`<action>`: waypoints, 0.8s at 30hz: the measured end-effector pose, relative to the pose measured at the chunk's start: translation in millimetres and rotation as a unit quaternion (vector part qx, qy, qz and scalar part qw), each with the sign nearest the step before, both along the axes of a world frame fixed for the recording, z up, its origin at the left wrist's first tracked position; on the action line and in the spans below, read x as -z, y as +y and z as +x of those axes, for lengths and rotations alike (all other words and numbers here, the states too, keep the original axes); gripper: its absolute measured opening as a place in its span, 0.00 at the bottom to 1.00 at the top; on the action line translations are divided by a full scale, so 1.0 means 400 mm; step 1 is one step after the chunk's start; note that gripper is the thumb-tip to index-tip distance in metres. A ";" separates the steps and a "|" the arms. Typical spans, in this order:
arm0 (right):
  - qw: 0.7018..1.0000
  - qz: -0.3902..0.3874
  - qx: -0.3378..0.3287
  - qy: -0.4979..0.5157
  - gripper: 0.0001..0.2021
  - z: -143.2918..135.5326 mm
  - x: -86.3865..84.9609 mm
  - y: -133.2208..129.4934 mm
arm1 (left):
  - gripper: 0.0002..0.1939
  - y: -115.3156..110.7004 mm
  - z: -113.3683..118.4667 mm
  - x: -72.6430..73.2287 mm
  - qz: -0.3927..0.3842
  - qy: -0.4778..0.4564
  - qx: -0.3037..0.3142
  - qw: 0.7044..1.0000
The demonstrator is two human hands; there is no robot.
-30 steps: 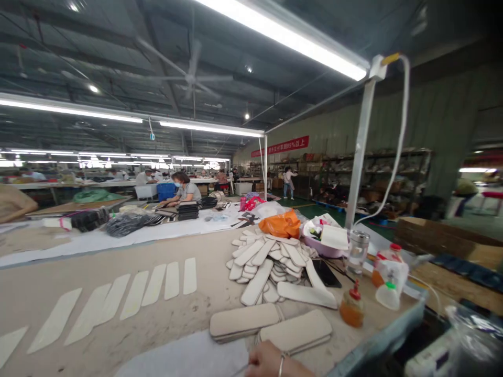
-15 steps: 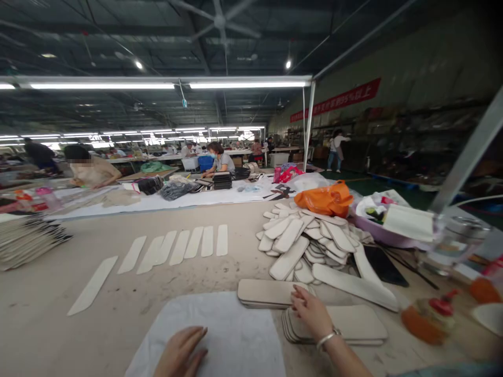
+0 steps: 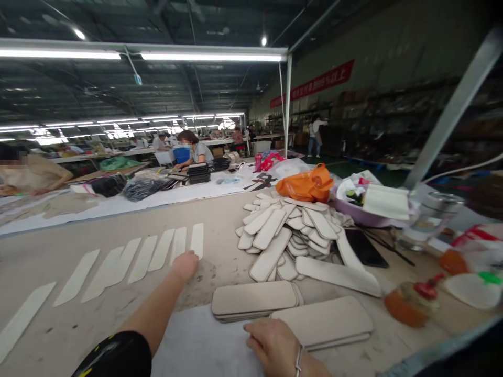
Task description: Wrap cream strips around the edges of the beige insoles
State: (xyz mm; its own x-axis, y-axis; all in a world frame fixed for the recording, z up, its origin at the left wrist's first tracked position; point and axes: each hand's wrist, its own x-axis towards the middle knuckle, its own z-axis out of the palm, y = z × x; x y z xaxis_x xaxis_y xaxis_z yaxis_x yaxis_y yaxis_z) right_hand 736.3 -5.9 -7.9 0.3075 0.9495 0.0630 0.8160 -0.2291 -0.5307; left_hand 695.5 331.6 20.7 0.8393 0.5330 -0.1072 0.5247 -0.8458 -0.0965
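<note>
My left hand [image 3: 184, 265] reaches far across the table [image 3: 220, 209], fingers curled, beside the row of white strips [image 3: 157, 250]; my right hand [image 3: 275, 343] rests open on the white sheet [image 3: 196, 345], touching the near stack of pads [image 3: 324, 322]. Apparent step: picking a strip; next, a fingertip pinch.

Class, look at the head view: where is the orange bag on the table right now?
The orange bag lies on the far right part of the table, just behind the heap of pale strips and left of the pink bowl.

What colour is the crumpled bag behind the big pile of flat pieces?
The bag is bright orange, seen in the head view.
</note>
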 end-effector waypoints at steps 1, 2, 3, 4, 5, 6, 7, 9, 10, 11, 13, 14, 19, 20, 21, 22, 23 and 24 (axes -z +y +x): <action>1.000 -0.010 -0.004 -0.007 0.12 0.004 0.000 0.001 | 0.10 0.003 0.009 -0.002 0.003 0.010 0.005 1.000; 1.000 -0.018 -0.006 -0.014 0.12 0.007 -0.001 0.002 | 0.11 0.006 0.016 -0.003 0.008 0.020 0.008 1.000; 0.999 -0.023 -0.007 -0.021 0.12 0.009 -0.002 0.003 | 0.12 0.007 0.021 -0.003 0.012 0.028 0.011 0.999; 0.999 -0.024 -0.007 -0.026 0.11 0.010 -0.003 0.002 | 0.12 0.008 0.024 -0.003 0.016 0.035 0.015 0.999; 0.999 -0.023 -0.007 -0.029 0.11 0.009 -0.005 0.001 | 0.12 0.009 0.026 -0.001 0.019 0.041 0.018 0.999; 0.999 -0.021 -0.007 -0.031 0.11 0.009 -0.007 -0.001 | 0.12 0.009 0.026 0.002 0.021 0.046 0.020 0.999; 0.999 -0.019 -0.009 -0.031 0.11 0.008 -0.010 -0.004 | 0.12 0.010 0.025 0.007 0.024 0.049 0.022 0.998; 0.999 -0.012 -0.012 -0.027 0.12 0.008 -0.017 -0.009 | 0.13 0.009 0.020 0.017 0.030 0.049 0.022 0.998; 1.000 -0.006 -0.011 -0.024 0.12 0.010 -0.021 -0.012 | 0.13 0.008 0.018 0.021 0.034 0.044 0.020 0.998; 1.000 0.002 -0.008 -0.022 0.12 0.012 -0.024 -0.015 | 0.14 0.007 0.015 0.024 0.039 0.038 0.018 0.998; 0.999 0.021 0.005 -0.024 0.13 0.021 -0.029 -0.019 | 0.15 0.001 0.011 0.020 0.054 0.016 0.011 0.998; 0.999 0.032 0.017 -0.029 0.13 0.028 -0.029 -0.020 | 0.16 -0.002 0.010 0.013 0.064 0.001 0.007 0.998; 0.989 0.057 0.101 -0.088 0.21 0.084 0.001 -0.006 | 0.18 -0.026 -0.004 -0.075 0.119 -0.107 -0.010 0.987; 0.988 0.043 0.116 -0.095 0.26 0.098 0.011 -0.002 | 0.17 -0.034 -0.012 -0.100 0.122 -0.148 -0.007 0.981; 0.987 0.025 0.128 -0.098 0.31 0.112 0.022 0.002 | 0.15 -0.044 -0.023 -0.126 0.119 -0.198 -0.002 0.973; 0.986 0.007 0.136 -0.096 0.35 0.126 0.031 0.005 | 0.13 -0.056 -0.038 -0.154 0.111 -0.251 0.003 0.962; 0.986 -0.008 0.139 -0.091 0.38 0.138 0.039 0.007 | 0.11 -0.069 -0.056 -0.181 0.098 -0.299 0.006 0.949; 0.987 -0.017 0.135 -0.085 0.39 0.148 0.043 0.008 | 0.09 -0.085 -0.077 -0.207 0.082 -0.337 0.005 0.938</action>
State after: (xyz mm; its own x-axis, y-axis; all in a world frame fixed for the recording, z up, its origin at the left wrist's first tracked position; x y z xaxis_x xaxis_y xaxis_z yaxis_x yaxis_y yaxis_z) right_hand 795.6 -2.9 -25.2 0.5376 0.8366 0.1055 0.7993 -0.4656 -0.3800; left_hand 664.7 297.8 103.4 0.6925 0.4884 0.5310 0.5058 -0.8535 0.1255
